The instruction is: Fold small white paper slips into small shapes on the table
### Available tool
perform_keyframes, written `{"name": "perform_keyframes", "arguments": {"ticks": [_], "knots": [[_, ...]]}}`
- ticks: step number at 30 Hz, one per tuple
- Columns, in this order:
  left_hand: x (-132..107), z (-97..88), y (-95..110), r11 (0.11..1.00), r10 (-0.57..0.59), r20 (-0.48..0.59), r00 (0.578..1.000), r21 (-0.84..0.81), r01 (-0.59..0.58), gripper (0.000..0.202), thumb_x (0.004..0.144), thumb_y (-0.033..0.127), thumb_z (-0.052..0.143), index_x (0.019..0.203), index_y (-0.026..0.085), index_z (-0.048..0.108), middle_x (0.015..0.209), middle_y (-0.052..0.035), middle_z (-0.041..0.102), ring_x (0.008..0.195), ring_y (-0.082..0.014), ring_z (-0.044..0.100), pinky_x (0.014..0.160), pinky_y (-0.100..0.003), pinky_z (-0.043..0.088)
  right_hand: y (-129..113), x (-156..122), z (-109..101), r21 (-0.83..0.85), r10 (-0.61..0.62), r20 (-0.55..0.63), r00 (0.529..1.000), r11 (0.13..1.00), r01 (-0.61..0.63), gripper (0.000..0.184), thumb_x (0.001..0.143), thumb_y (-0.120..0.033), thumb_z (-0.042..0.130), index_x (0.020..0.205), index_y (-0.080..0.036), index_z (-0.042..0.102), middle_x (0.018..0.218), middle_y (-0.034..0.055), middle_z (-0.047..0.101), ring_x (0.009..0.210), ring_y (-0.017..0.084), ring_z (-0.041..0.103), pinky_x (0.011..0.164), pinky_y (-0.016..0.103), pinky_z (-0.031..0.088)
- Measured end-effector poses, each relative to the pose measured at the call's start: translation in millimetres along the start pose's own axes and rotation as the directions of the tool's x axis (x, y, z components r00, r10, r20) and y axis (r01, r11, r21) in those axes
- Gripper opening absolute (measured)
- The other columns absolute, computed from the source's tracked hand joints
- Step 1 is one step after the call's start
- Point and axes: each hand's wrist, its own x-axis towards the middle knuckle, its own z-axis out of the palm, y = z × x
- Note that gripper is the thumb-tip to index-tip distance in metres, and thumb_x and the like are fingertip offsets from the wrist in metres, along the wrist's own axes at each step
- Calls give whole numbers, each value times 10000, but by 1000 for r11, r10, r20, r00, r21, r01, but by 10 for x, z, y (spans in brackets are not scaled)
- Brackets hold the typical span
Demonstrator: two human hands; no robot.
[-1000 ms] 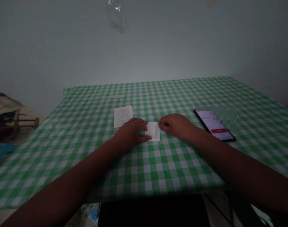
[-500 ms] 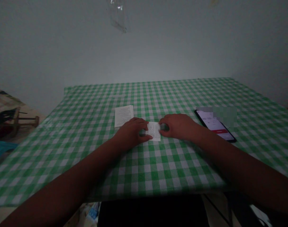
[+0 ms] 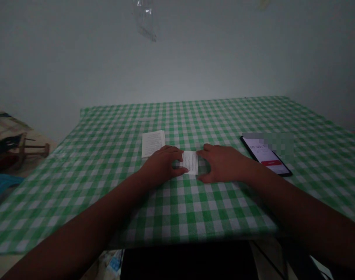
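A small piece of printed paper [image 3: 190, 162], which looks folded, lies on the checked tablecloth in front of me. My left hand [image 3: 163, 162] grips its left side, the thumb on the lower corner and the forefinger near the upper one. At the paper's right edge is my right hand [image 3: 221, 162], thumb and fingers spread wide apart. Its forefinger tip is at the upper right corner; I cannot tell whether it touches. Beyond my left hand lies a stack of printed sheets [image 3: 153, 143], partly covered by that hand.
A phone [image 3: 266, 155] with a lit timer screen lies to the right, beside my right forearm. The green and white tablecloth [image 3: 195, 217] covers the table up to the wall. A blue plastic piece [image 3: 4, 184] and a wooden frame [image 3: 34, 149] stand off the left side.
My right thumb has moved down and away from the forefinger, so the right hand has opened at the paper's edge. The left hand and the paper have hardly moved.
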Motion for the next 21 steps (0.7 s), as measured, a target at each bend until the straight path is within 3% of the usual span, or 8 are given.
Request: {"name": "perform_keyframes", "arguments": {"ticks": [2, 5, 10, 21], "knots": [[-1, 0, 2, 1000, 0, -1, 1000, 5, 0, 290, 783, 452, 750, 957, 239, 655, 1270, -35, 648, 1193, -264, 556, 1032, -461, 451, 12, 5, -3, 56, 3, 9, 1000, 998, -4, 574, 805, -645, 599, 1175, -210, 651, 1007, 84, 634, 830, 226, 625, 646, 311, 417], [-2, 1, 6, 1000, 9, -9, 1000, 9, -9, 287, 789, 454, 745, 952, 238, 649, 1247, -30, 656, 1176, -256, 564, 1019, -448, 458, 32, 59, 28, 97, 44, -22, 999, 994, -42, 406, 964, -497, 433, 1089, -213, 695, 981, 79, 643, 836, 198, 622, 676, 303, 412], [4, 14, 2, 1000, 14, -7, 1000, 17, -14, 287, 787, 450, 747, 954, 237, 651, 1236, -33, 658, 1165, -253, 566, 1017, -440, 454, 44, 161, 146, 55, 86, -104, 991, 995, -81, 294, 900, -386, 554, 1081, -206, 699, 1011, 66, 673, 871, 203, 628, 649, 294, 398], [20, 46, -20, 998, 56, -14, 998, 28, -56, 312, 779, 442, 759, 948, 207, 643, 1214, -48, 667, 1152, -250, 571, 1030, -427, 433, 94, 298, 225, 91, 176, -175, 969, 983, -162, 239, 928, -306, 510, 920, -222, 734, 917, 45, 707, 809, 183, 612, 615, 296, 355]]}}
